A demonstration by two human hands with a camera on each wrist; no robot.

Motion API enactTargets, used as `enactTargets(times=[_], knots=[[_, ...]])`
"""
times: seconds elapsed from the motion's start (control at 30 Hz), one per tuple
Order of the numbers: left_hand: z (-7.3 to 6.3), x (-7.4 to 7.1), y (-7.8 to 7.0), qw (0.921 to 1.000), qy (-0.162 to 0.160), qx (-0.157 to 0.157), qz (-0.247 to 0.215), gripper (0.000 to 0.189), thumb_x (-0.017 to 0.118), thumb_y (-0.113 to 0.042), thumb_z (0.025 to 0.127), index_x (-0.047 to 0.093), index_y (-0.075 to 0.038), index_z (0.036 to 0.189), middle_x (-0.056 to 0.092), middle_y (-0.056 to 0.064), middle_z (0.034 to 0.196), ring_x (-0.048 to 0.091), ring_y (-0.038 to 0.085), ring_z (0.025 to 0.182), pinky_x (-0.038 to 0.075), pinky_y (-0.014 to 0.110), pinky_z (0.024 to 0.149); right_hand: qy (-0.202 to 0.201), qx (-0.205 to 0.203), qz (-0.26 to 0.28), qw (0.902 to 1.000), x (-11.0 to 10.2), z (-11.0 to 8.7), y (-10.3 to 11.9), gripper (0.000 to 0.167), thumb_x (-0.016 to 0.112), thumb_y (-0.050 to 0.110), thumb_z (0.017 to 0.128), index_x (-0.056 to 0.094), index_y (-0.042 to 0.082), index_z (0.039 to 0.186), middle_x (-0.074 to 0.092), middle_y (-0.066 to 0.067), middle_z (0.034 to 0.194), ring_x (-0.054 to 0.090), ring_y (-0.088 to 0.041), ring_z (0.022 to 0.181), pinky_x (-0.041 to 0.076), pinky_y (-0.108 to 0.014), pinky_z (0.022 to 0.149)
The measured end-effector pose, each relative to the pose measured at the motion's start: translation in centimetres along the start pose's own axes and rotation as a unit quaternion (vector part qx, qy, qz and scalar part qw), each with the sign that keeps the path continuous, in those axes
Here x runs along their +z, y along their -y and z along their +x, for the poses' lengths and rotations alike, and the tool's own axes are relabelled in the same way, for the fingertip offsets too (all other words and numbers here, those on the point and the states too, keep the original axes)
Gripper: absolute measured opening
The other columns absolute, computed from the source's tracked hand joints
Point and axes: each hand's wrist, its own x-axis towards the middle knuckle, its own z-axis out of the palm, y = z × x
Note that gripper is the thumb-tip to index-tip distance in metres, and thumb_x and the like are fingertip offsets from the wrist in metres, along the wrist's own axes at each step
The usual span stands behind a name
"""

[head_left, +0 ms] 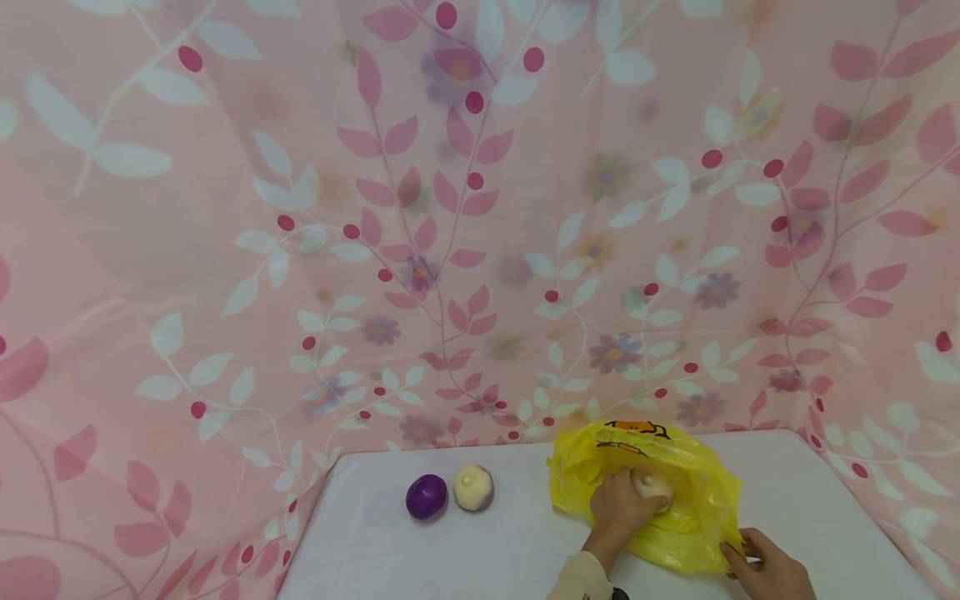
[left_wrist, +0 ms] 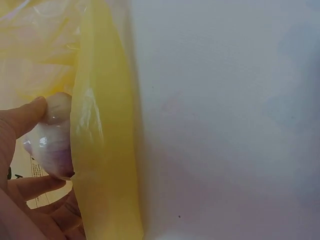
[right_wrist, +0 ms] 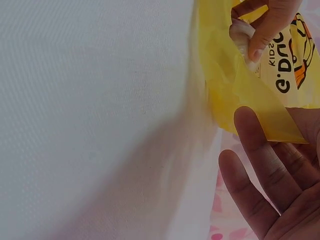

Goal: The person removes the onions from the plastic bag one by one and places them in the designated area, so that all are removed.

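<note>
A yellow plastic bag [head_left: 581,479] with dark print lies on its side at the right of the table, its mouth towards me. Inside its mouth, my left hand [head_left: 621,504] grips a turnip [head_left: 651,487], pale with a purple flush. The left wrist view has the thumb on top of this turnip [left_wrist: 55,132] and fingers beneath it. At the bag's near right corner, my right hand [head_left: 772,568] pinches the edge of the plastic. Two of its fingers [right_wrist: 255,202] stretch out away from the bag in the right wrist view.
Left of the bag, a glossy purple round vegetable [head_left: 426,497] and a second pale turnip [head_left: 473,487] sit side by side on the white table [head_left: 442,567]. A pink curtain [head_left: 480,333] with leaf and flower patterns hangs behind the table and along its sides.
</note>
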Motion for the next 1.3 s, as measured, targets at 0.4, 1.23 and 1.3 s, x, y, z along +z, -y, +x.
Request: enactTargets(times=[0.4, 1.23, 1.3], knots=[[-0.5, -0.4, 0.0, 0.9997, 0.005, -0.005, -0.022, 0.059, 0.084, -0.061, 0.062, 0.062, -0.019, 0.097, 0.056, -0.004, 0.078, 0.054, 0.015, 0.072, 0.048, 0.034, 0.07, -0.002, 0.0, -0.001, 1.0, -0.2, -0.1, 0.4, 0.044, 0.072, 0.035, 0.09, 0.061, -0.005, 0.104, 0.07, -0.019, 0.085, 0.068, -0.02, 0.063, 0.055, -0.033, 0.056], [-1.1, -1.7, 0.5, 0.9994, -0.002, 0.031, -0.017, 0.055, 0.082, -0.061, 0.062, 0.06, -0.023, 0.094, 0.053, -0.007, 0.076, 0.05, 0.011, 0.068, 0.046, 0.03, 0.067, -0.001, 0.007, 0.004, 1.0, 0.3, 0.2, -0.2, 0.048, 0.074, 0.038, 0.088, 0.061, -0.005, 0.106, 0.07, -0.018, 0.085, 0.068, -0.018, 0.062, 0.055, -0.032, 0.056], [-1.2, -1.9, 0.6, 0.9994, 0.008, 0.026, -0.023, 0.055, 0.083, -0.06, 0.063, 0.06, -0.022, 0.096, 0.054, -0.006, 0.077, 0.05, 0.011, 0.069, 0.047, 0.03, 0.068, 0.0, 0.009, 0.005, 1.0, 0.3, 0.3, -0.3, 0.05, 0.074, 0.039, 0.088, 0.061, -0.005, 0.106, 0.07, -0.019, 0.086, 0.068, -0.018, 0.062, 0.055, -0.033, 0.056]])
